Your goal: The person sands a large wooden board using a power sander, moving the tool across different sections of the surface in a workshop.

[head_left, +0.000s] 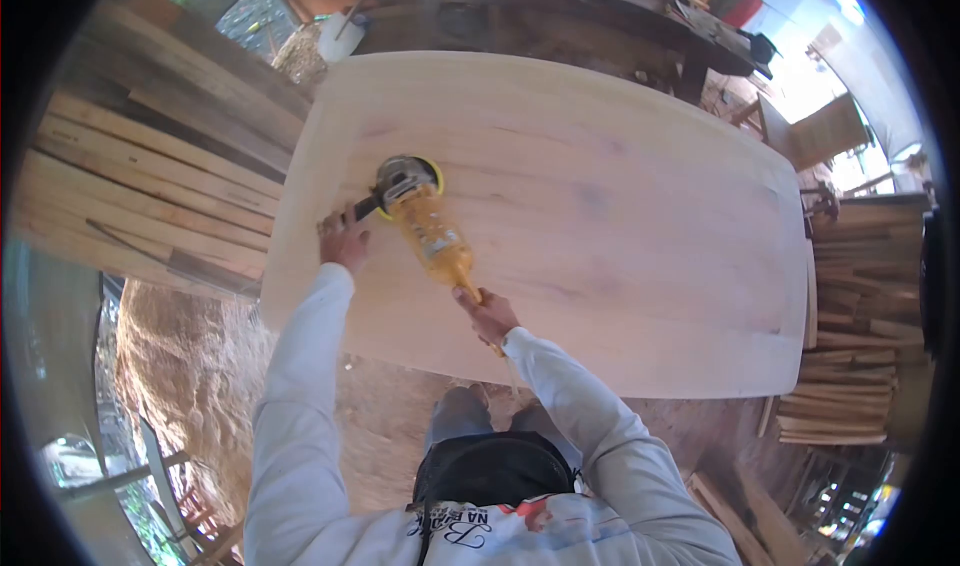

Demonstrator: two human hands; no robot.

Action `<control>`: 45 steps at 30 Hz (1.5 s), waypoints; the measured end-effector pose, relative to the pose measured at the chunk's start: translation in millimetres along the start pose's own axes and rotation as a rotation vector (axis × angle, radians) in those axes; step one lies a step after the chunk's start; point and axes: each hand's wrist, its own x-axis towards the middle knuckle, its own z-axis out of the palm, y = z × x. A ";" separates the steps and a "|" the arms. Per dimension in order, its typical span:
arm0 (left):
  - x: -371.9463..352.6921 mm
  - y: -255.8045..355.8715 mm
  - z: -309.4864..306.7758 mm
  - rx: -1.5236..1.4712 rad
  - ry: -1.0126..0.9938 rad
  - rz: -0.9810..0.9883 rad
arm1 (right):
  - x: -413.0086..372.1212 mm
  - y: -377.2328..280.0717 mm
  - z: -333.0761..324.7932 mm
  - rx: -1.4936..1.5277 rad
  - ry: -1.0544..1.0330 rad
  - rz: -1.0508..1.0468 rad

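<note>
A yellow angle grinder lies across the left part of a large pale wooden tabletop. Its round, yellow-edged disc is down at the wood surface. My left hand is wrapped round the black side handle. With my right hand I grip the rear end of the grinder's body, where the cord hangs down toward me. Faint purplish and darker streaks mark the wood around the tool.
Long boards are stacked at the left, beside a sawdust heap. Shorter wood pieces are piled at the right. Behind the tabletop stands a dark workbench with things on it. A wooden stool is at the far right.
</note>
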 end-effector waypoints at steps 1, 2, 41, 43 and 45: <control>-3.4 -13.6 2.8 0.002 0.032 0.026 | -1.2 -4.7 3.7 -0.001 -0.015 0.009; -3.8 -26.2 3.2 -0.006 0.020 0.019 | -4.3 -13.5 7.9 -0.002 -0.031 0.016; -52.2 637.2 -99.3 -0.248 -0.127 0.675 | -325.0 344.3 -343.5 0.478 0.493 0.249; -54.2 688.2 -104.5 -0.238 -0.150 0.708 | -337.2 369.3 -370.3 0.511 0.517 0.262; -48.1 715.6 -104.7 -0.221 -0.154 0.735 | -341.6 373.6 -380.7 0.535 0.543 0.300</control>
